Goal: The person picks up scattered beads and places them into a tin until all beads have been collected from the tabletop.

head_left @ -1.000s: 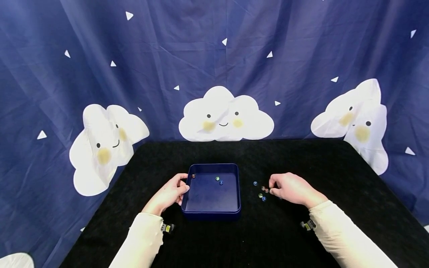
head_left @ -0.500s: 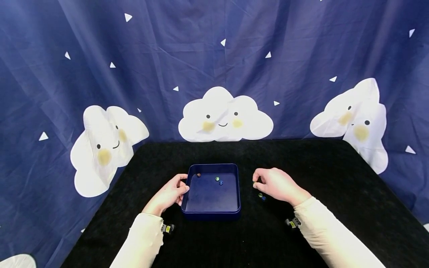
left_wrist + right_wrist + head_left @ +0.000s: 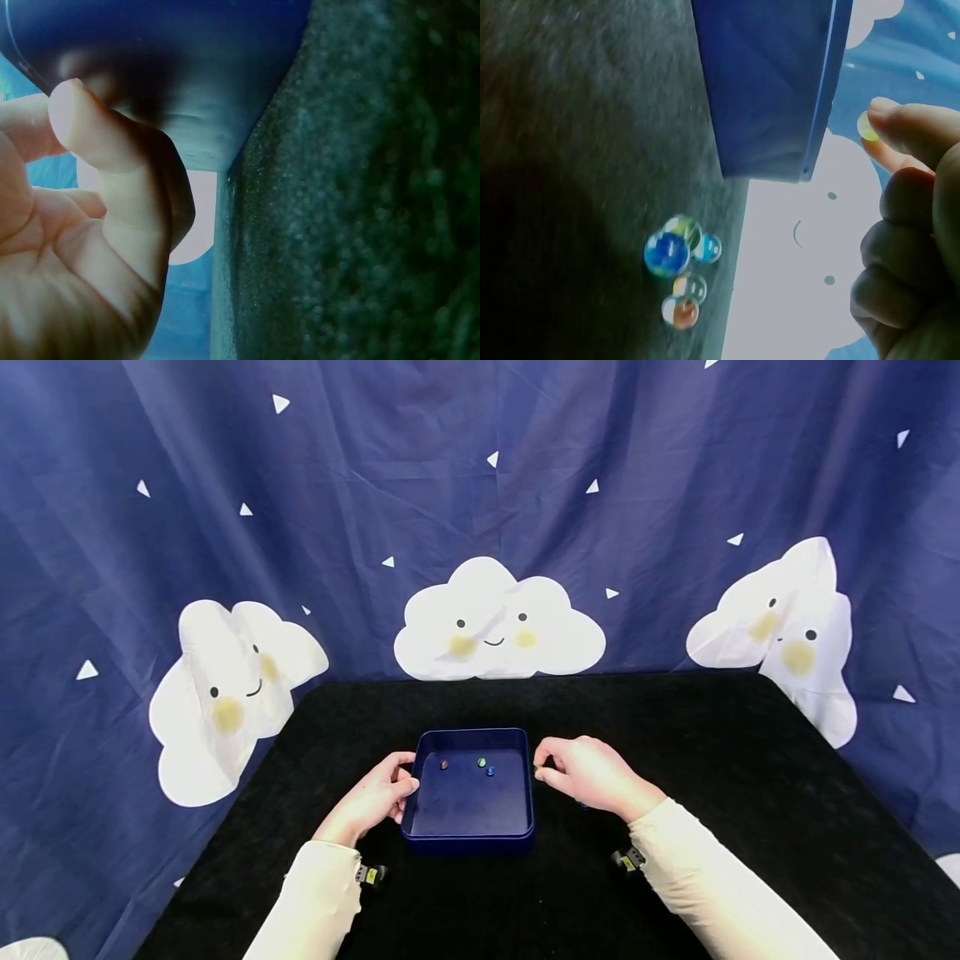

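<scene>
A dark blue square box (image 3: 468, 844) stands on the table, with one reddish, one green and one blue marble (image 3: 491, 771) on its floor. My left hand (image 3: 375, 797) holds the box at its left side, thumb and fingers against the wall; in the left wrist view the thumb (image 3: 101, 135) bends against it. My right hand (image 3: 592, 774) pinches a yellow-green marble (image 3: 867, 127) between thumb and index finger, just outside the right rim. Its other fingers are curled in.
Several loose marbles lie in a cluster on the black table cloth (image 3: 712, 752) right of the box, mostly hidden under my right hand in the head view. A big blue marble (image 3: 667, 253) shows among them in the right wrist view. A blue curtain (image 3: 480, 468) with clouds hangs behind.
My right hand has moved left from the loose marbles to the box's right rim, carrying the pinched marble. The reddish marble in the box has rolled a little. My left hand stays put.
</scene>
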Tool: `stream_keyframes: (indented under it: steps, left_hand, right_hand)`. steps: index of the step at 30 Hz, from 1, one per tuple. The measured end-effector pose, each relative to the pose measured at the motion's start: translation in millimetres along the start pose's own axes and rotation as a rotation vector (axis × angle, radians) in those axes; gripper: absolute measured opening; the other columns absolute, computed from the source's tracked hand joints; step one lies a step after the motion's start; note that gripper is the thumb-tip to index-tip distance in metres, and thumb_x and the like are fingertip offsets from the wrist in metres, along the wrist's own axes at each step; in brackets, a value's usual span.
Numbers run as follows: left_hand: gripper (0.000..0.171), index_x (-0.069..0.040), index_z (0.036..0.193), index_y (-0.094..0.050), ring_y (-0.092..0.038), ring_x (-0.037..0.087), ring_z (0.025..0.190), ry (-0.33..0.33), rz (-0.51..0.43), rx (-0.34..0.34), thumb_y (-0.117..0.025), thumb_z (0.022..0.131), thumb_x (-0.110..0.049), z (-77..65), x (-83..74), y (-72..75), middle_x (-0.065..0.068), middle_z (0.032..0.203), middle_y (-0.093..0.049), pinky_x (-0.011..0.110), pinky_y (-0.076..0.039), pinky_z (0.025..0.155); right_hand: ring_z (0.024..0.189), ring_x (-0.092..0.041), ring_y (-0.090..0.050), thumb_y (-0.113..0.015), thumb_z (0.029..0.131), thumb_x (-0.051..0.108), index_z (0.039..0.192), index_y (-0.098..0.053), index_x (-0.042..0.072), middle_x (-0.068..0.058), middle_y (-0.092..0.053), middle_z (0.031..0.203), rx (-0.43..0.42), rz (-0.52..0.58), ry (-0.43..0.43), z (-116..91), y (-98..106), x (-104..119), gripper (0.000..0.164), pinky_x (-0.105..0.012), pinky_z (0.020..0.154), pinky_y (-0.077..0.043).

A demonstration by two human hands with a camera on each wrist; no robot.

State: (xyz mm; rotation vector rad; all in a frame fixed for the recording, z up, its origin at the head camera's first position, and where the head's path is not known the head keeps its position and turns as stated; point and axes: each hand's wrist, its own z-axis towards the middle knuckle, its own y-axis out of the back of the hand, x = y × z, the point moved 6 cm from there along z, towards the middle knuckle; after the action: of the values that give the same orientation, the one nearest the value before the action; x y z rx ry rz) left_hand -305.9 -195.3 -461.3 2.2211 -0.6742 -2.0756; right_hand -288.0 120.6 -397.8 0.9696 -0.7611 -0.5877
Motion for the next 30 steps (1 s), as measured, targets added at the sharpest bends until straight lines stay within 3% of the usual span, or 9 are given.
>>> stream_keyframes:
  steps: [18, 30]
  left_hand:
    - [0.049, 0.004, 0.142, -0.041, -0.052, 0.021, 0.062, -0.011, -0.028, 0.020, -0.056, 0.095, 0.000, -0.2, -0.7, -0.9, 0.019, 0.088, -0.053, 0.031, -0.052, 0.050]
    - [0.048, 0.003, 0.141, -0.042, -0.051, 0.020, 0.062, -0.020, -0.022, 0.028, -0.056, 0.096, -0.001, -0.2, -1.0, 0.1, 0.015, 0.087, -0.052, 0.031, -0.051, 0.050]
  right_hand:
    - [0.057, -0.002, -0.046, -0.074, 0.091, 0.033, 0.101, -0.068, 0.029, 0.018, -0.044, 0.063, 0.037, -0.024, 0.021, 17, -13, 14, 0.013, -0.027, 0.058, -0.043]
    - [0.055, -0.002, -0.046, -0.074, 0.090, 0.029, 0.100, -0.068, 0.028, 0.017, -0.046, 0.062, 0.034, -0.008, -0.031, 11, -6, 2, 0.012, -0.028, 0.058, -0.044]
